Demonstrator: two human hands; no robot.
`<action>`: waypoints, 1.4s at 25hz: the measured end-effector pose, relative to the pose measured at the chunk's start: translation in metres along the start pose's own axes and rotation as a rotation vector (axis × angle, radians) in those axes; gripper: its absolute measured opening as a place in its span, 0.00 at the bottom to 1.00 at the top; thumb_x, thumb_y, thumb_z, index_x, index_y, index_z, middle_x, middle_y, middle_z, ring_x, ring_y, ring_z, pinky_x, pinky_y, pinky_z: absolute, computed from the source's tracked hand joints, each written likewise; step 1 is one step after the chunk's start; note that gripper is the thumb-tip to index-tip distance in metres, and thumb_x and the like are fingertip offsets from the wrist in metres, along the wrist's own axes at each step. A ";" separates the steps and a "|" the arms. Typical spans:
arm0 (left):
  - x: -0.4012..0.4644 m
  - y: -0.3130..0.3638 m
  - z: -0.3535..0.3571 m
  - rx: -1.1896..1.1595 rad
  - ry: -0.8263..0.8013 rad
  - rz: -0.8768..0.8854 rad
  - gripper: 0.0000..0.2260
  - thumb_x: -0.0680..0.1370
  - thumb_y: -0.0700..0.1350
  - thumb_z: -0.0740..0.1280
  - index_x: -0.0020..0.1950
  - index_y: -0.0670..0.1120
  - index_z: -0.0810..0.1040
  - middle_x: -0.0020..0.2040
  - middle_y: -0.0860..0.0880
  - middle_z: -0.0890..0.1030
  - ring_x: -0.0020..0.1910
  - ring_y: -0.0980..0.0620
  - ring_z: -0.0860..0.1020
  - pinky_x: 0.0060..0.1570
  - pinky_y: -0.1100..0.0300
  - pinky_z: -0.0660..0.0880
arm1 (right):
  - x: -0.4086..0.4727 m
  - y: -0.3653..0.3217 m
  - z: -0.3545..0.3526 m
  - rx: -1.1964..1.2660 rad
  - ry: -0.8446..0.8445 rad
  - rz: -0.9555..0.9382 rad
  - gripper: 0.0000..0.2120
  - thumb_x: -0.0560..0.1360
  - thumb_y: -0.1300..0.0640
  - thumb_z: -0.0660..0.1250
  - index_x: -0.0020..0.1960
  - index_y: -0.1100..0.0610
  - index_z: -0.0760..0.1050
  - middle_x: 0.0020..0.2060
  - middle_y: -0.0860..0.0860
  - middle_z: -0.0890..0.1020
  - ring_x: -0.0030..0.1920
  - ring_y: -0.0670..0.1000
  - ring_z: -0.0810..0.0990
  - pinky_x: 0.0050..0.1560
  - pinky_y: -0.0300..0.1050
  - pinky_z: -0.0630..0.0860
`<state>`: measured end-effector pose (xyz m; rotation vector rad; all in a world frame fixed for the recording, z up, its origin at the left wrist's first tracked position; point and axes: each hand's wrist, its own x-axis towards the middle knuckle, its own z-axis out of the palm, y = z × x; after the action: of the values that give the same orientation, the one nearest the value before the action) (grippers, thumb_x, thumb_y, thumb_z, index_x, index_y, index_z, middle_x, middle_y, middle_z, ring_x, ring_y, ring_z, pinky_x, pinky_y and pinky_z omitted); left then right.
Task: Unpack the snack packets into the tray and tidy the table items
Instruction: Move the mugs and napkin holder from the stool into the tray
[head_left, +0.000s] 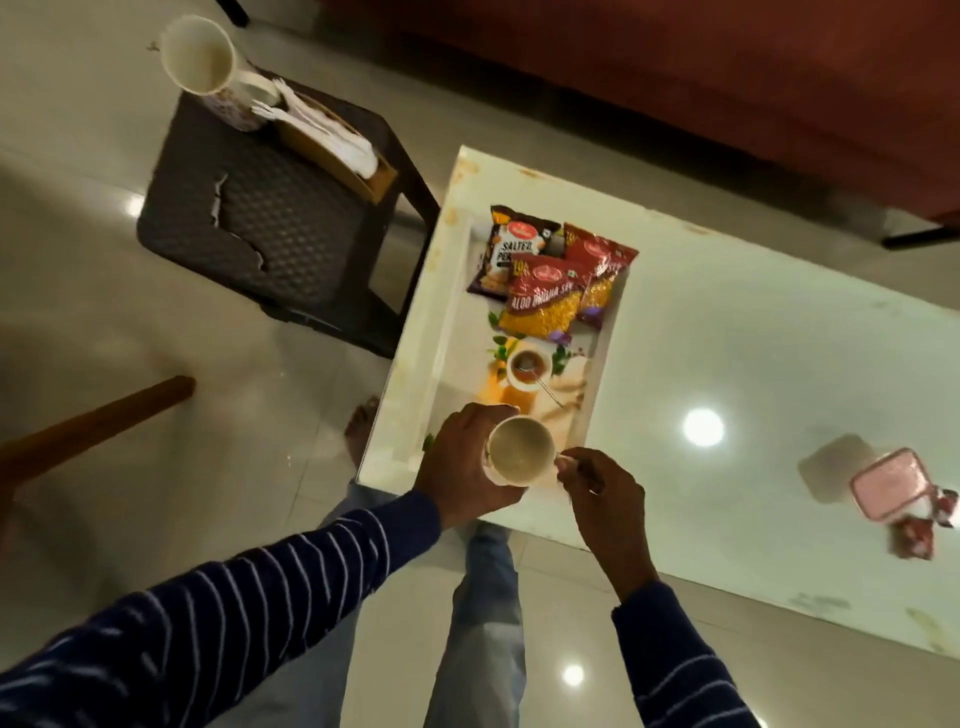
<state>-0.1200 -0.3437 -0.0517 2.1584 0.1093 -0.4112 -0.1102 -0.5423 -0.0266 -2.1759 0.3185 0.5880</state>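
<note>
Over tray (447, 312), left hand (462, 467) cupping round mug (517, 451)

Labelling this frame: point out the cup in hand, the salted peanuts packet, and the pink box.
cup (517, 451): head view, inside bottom.
salted peanuts packet (511, 244): head view, printed front.
pink box (889, 483): head view, lid.

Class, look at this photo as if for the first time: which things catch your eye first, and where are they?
The bright red-and-yellow snack packets stand out, piled at the far end of the white rectangular tray on the glossy white table. Nearer the camera, the left hand grips a cream ceramic mug while the right hand pinches its handle. A pink square container sits alone at the table's right.
</note>
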 end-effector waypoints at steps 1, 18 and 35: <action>0.001 0.000 0.013 0.001 -0.011 0.000 0.40 0.60 0.61 0.80 0.68 0.56 0.69 0.64 0.55 0.77 0.62 0.54 0.76 0.58 0.54 0.79 | 0.001 0.010 -0.004 0.003 0.014 0.009 0.01 0.77 0.55 0.70 0.48 0.51 0.80 0.39 0.40 0.83 0.41 0.40 0.82 0.42 0.23 0.73; 0.020 -0.023 0.042 0.188 -0.115 0.052 0.44 0.60 0.69 0.76 0.71 0.58 0.63 0.65 0.55 0.74 0.60 0.52 0.77 0.54 0.49 0.79 | 0.019 0.045 -0.001 -0.138 0.110 0.112 0.18 0.75 0.50 0.72 0.63 0.49 0.78 0.57 0.51 0.84 0.38 0.52 0.83 0.53 0.35 0.78; 0.203 -0.163 -0.404 0.201 0.474 -0.111 0.44 0.66 0.48 0.81 0.76 0.43 0.62 0.73 0.41 0.66 0.68 0.42 0.71 0.65 0.45 0.74 | 0.203 -0.329 0.175 -0.365 0.041 -0.637 0.14 0.80 0.58 0.64 0.64 0.54 0.79 0.61 0.51 0.82 0.61 0.53 0.76 0.55 0.31 0.60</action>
<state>0.1353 0.0632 -0.0310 2.4196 0.4721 0.0389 0.1484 -0.2068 -0.0049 -2.4568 -0.4898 0.2472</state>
